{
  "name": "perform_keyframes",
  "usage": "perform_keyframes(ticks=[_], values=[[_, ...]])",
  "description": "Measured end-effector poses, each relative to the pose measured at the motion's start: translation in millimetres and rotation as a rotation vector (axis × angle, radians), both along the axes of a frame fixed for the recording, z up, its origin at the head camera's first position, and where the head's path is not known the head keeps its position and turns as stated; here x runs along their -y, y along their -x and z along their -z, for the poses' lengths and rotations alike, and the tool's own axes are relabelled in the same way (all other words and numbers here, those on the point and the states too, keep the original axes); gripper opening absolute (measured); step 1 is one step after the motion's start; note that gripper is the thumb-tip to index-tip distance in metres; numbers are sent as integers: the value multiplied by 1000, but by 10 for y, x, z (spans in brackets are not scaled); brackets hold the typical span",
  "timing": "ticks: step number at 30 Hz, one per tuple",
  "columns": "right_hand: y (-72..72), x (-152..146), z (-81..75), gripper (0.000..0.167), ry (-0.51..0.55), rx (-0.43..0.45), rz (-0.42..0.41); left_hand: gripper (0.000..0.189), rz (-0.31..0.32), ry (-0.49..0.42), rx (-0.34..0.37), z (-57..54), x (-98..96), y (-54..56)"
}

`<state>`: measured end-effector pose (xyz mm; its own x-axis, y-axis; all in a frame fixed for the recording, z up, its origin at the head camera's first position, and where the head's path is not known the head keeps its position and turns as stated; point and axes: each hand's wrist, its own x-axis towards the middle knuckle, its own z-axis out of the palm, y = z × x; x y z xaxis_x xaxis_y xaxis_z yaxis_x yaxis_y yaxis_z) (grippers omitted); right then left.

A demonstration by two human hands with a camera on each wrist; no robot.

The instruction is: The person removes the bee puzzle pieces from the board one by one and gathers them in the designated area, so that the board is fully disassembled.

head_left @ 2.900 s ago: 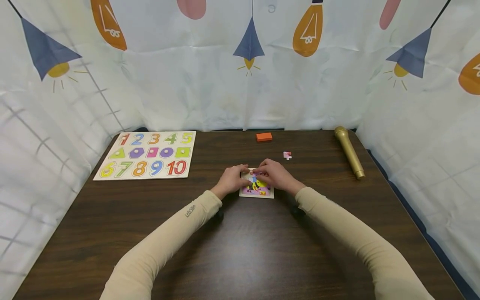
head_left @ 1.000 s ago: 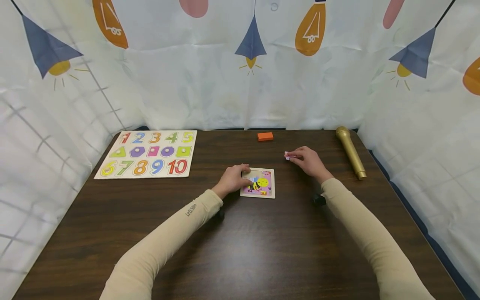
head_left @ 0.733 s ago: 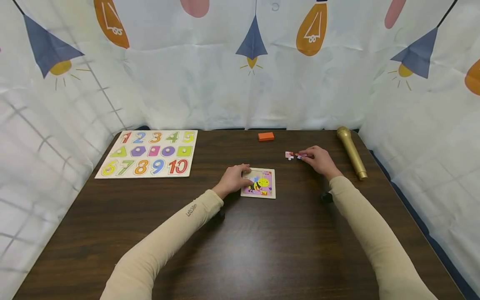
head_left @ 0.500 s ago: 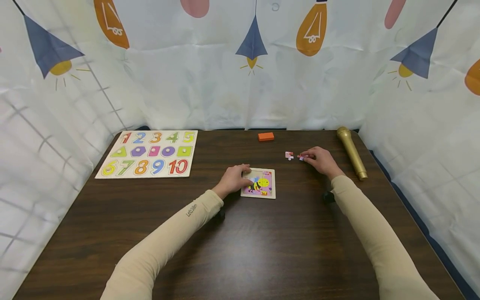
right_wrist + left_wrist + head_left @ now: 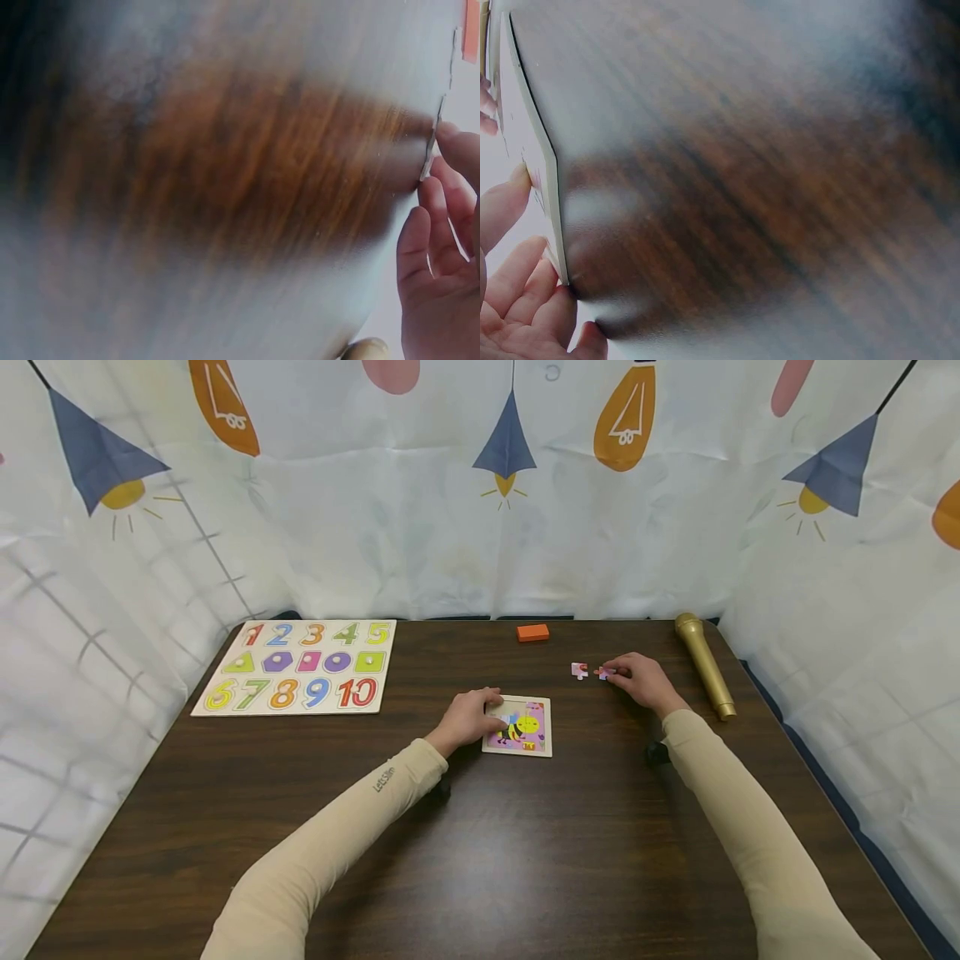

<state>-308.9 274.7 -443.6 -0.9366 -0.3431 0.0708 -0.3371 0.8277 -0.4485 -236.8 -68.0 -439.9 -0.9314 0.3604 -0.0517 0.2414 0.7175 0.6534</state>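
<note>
A small square jigsaw puzzle (image 5: pixel 528 727) with a yellow bee on pink lies mid-table in its pale wooden frame. Bare wood shows in its upper left part. My left hand (image 5: pixel 468 720) grips its left side, thumb on the picture and fingers along the edge; the left wrist view shows the thumb (image 5: pixel 517 180) pressed on the top face. Further right, my right hand (image 5: pixel 641 681) pinches a pink jigsaw piece (image 5: pixel 602 673) close over the table. Another loose jigsaw piece (image 5: pixel 579 671) lies just left of it.
A number and shape peg board (image 5: pixel 292 670) lies at the back left. An orange block (image 5: pixel 532 632) sits near the back edge, and a gold toy microphone (image 5: pixel 705 666) lies at the right. A patterned curtain (image 5: pixel 420 543) hangs behind the table.
My right hand has left the puzzle, passed the first loose piece and moved right; a second piece is now apart from the first. My left hand has stayed on the puzzle.
</note>
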Motion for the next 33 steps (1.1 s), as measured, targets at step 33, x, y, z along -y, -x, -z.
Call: perform_keyframes(ticks=[33], values=[[14, 25, 21, 26, -14, -4, 15, 47, -8, 8, 11, 3, -2, -5]])
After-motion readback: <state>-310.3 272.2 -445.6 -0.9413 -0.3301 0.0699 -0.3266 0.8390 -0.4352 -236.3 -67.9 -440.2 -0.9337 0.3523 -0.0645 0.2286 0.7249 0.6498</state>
